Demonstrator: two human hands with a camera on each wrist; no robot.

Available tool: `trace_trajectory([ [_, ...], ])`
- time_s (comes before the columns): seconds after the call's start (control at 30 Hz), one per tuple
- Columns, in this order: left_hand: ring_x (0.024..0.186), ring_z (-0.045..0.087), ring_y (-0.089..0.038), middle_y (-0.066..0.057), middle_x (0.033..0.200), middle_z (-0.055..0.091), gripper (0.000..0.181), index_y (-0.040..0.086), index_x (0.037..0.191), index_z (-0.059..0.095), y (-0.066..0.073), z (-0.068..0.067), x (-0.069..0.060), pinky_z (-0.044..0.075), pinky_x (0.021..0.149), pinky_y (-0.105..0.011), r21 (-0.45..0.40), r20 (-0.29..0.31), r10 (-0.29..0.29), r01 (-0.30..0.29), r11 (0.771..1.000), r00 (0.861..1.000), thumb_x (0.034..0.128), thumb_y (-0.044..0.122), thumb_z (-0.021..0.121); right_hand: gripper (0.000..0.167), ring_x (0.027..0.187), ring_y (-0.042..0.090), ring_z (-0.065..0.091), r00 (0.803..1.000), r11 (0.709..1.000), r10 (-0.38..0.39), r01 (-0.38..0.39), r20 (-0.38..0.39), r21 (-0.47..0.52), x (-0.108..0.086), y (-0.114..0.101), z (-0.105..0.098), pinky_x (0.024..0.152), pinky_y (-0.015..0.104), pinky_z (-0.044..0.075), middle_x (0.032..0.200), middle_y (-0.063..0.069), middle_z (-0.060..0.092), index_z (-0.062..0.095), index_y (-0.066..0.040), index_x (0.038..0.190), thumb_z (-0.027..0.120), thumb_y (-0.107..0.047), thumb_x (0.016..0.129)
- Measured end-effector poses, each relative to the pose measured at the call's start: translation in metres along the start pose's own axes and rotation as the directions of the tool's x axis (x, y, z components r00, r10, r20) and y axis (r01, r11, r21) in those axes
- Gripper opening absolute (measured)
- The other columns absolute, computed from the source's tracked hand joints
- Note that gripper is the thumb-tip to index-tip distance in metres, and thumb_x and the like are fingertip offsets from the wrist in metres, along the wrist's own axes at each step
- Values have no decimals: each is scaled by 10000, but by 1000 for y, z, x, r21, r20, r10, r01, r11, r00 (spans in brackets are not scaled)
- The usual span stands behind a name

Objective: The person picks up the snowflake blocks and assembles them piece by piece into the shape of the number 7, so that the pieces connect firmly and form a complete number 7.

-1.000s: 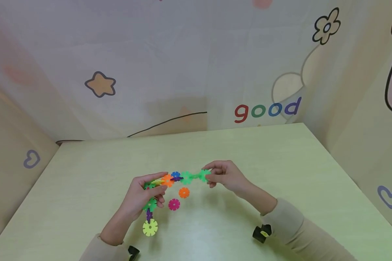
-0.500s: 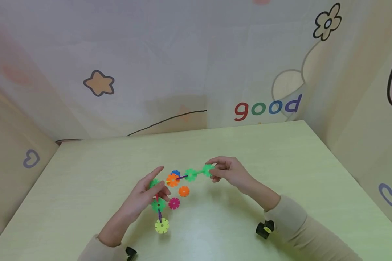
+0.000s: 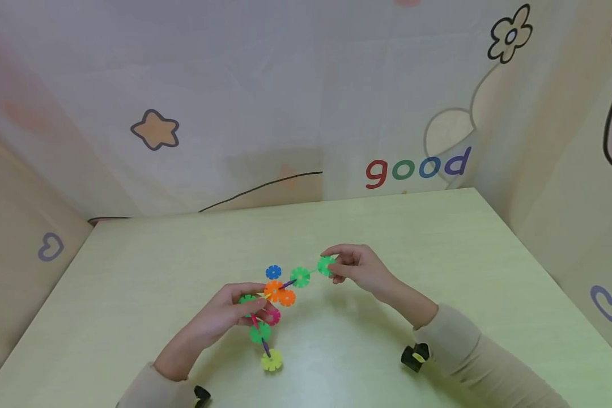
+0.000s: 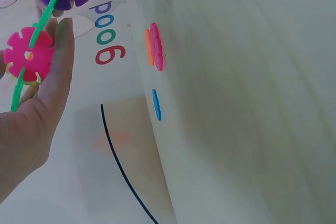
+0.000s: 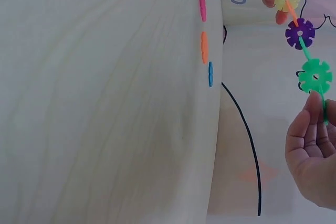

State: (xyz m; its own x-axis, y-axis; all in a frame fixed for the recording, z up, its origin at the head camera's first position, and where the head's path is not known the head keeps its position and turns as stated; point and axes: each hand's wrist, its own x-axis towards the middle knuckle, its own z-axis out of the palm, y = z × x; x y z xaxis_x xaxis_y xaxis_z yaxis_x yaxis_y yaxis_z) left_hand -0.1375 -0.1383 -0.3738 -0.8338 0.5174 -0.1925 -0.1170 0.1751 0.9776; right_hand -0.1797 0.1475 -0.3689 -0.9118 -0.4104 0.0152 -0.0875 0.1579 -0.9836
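A chain of interlocking plastic snowflake discs (image 3: 300, 277) hangs between both hands, above the table. It has green, purple, orange, yellow and pink discs, slotted edge to face. My right hand (image 3: 359, 267) pinches the green end disc (image 3: 325, 265) between thumb and fingers. Around a green disc (image 3: 247, 301) farther along, my left hand (image 3: 216, 317) holds the chain with thumb and fingers. Past that hand the chain bends down toward me, ending in a yellow disc (image 3: 272, 361). In the right wrist view, a purple disc (image 5: 308, 27) and a green disc (image 5: 310, 83) show mid-chain.
Three loose discs lie on the pale table (image 3: 413, 226): a blue one (image 3: 273, 272), an orange one (image 3: 288, 298) and a pink one (image 3: 275, 315) partly behind the left fingers. A printed cloth (image 3: 265, 102) stands behind the table.
The left hand has lowered slightly, its raised fingers coming back to the chain. The chain's near end has swung right, and its middle has dropped. The right hand has shifted slightly right and up.
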Motion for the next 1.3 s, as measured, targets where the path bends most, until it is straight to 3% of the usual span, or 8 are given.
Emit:
trace_trajectory([
  [0.23,839,638,-301,-290,960,618,492,-74,1298,421,0,-1,8,529,738,-380,9,113,22,-23,1000,993,894,152,586,265,718,404,584,1000,1000,7,-7,-16,-28,1,-3,1,726,374,532,724,84,601,588,37,1130,580,-6,869],
  [0.4,803,643,-299,-266,914,626,489,-21,1310,436,1,1,15,526,747,-360,52,150,2,-10,999,989,884,153,602,261,748,454,562,1000,999,-4,4,-9,-44,2,-5,2,727,369,532,719,84,591,594,27,1132,572,-4,873],
  [0.57,703,618,-262,-173,775,620,448,-53,1293,436,3,7,24,532,708,-340,111,160,9,-27,993,987,904,124,569,256,725,388,583,1000,996,-29,29,-4,-90,5,-6,4,694,289,534,739,117,592,602,9,1130,572,-11,876],
  [0.77,547,514,-167,-69,659,525,300,-94,1096,503,4,18,33,505,588,-271,134,195,12,-39,990,981,931,156,529,252,682,310,592,997,986,-77,77,8,-147,6,-6,7,678,282,532,711,69,590,604,13,1124,565,-2,875],
  [1.0,536,476,-152,-119,697,538,283,-84,982,472,7,26,38,422,502,-234,140,176,1,-26,990,984,958,198,478,259,736,426,575,996,983,-81,86,34,-161,9,-7,8,679,297,536,744,154,592,608,3,1128,553,16,876],
  [1.2,538,497,-150,-237,794,534,352,-64,1138,518,8,32,44,398,476,-230,112,121,31,-45,993,992,966,236,454,246,720,427,582,992,979,-101,112,72,-171,9,-8,12,675,421,531,750,148,609,615,11,1115,563,4,874],
  [1.3,536,487,-142,-166,748,536,386,-86,1145,518,8,34,46,378,457,-225,93,99,44,-53,994,994,969,248,442,241,702,405,582,991,974,-107,121,81,-191,9,-9,14,635,432,520,723,97,596,621,5,1109,571,-8,873],
])
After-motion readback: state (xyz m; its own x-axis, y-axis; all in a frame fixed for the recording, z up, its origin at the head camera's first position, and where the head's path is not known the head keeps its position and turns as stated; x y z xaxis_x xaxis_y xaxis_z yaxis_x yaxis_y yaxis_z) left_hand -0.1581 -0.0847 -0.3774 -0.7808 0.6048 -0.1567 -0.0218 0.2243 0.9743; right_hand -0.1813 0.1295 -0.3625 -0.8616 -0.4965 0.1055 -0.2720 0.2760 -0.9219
